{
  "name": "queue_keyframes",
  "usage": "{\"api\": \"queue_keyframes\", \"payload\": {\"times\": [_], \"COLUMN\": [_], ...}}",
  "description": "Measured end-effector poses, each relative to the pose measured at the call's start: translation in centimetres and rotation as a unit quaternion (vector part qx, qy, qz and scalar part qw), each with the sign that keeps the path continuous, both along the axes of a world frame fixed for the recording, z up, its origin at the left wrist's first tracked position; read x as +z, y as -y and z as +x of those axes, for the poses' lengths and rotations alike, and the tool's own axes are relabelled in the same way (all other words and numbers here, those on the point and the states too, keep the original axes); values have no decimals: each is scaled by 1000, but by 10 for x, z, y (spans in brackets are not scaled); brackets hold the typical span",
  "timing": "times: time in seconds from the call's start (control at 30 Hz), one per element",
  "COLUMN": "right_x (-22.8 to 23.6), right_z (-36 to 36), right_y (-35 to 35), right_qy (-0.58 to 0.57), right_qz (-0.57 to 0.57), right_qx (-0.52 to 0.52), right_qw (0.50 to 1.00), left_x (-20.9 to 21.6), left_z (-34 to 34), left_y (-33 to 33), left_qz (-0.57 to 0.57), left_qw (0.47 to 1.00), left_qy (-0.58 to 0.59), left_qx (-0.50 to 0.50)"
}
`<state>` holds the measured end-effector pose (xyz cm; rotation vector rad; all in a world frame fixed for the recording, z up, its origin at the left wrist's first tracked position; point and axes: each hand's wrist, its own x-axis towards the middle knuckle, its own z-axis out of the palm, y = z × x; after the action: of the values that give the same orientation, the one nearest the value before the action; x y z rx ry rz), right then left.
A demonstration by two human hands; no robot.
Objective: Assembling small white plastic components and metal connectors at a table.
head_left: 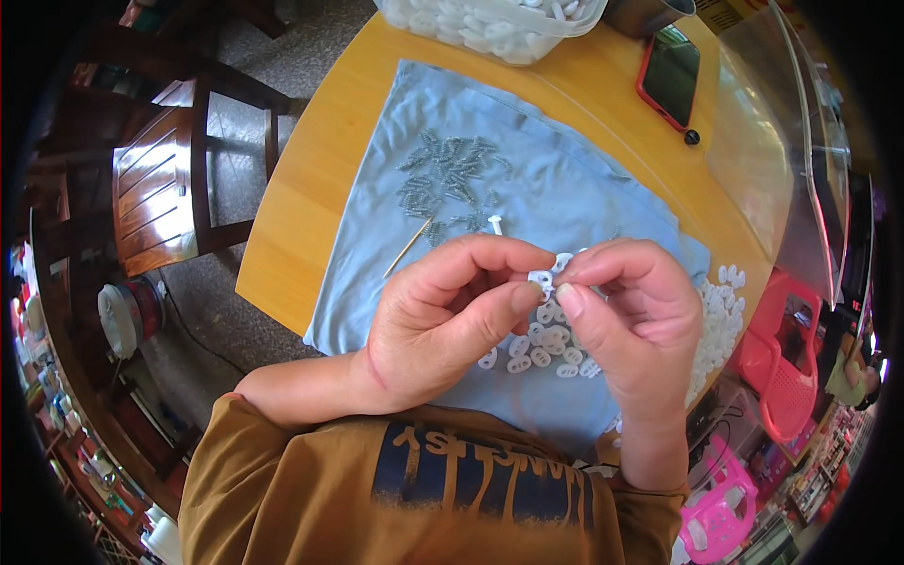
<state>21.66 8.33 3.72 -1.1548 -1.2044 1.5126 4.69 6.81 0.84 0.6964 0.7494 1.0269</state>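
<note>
The left hand (443, 320) and right hand (626, 325) pinched a small white plastic piece (540, 280) above the blue cloth (556, 179), fingertips hiding its orientation.

A cloth (565, 188) lies spread on the surface (311, 179), reaching from 12 o'clock down toward the person at 6 o'clock. A scatter of small screws (450, 174) sits on the cloth at about 11 o'clock from the hands, with a thin stick (408, 248) just beside it at its 7 o'clock. The left hand (443, 320) and right hand (631, 320) meet above the near part of the cloth, their fingers (523, 297) pinching a small plastic piece (540, 279). A heap of plastic pieces (546, 348) lies under and at 3 o'clock of the hands. A tub (490, 28) stands at 12 o'clock, a phone (670, 75) at 1 o'clock, a chair (160, 179) off the surface at 9 o'clock
</note>
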Motion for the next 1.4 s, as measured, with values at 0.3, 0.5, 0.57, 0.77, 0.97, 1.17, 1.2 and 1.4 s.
{"api": "queue_keyframes", "payload": {"times": [0.3, 0.5, 0.57, 0.77, 0.97, 1.17, 1.2, 1.4], "right_x": [-2, -4, -6, 0, -3, -5, -6, -3], "right_z": [0, 0, 0, -2, -2, 1, 1, 6], "right_y": [2, 2, 1, -1, 3, 7, 8, 8], "right_qy": [-6, 49, 112, 204, 182, 195, 196, 109], "right_qz": [-3, 30, 104, 232, 201, 161, 156, 56], "right_qx": [-10, -12, -7, 24, 12, 8, 6, -20], "right_qw": [1000, 998, 988, 951, 962, 967, 968, 992], "left_x": [-3, -8, -9, -6, -6, -12, -13, -13], "left_z": [1, 1, 1, -5, -2, -3, 0, 7], "left_y": [1, 1, 0, -3, -1, -2, 1, 0], "left_qz": [15, 25, 36, 164, 108, 231, 149, -2], "left_qw": [1000, 999, 999, 968, 982, 948, 976, 1000], "left_qy": [-22, -32, -38, -191, -153, -215, -158, 6], "left_qx": [3, 8, 9, -11, 20, -39, -23, -9]}}
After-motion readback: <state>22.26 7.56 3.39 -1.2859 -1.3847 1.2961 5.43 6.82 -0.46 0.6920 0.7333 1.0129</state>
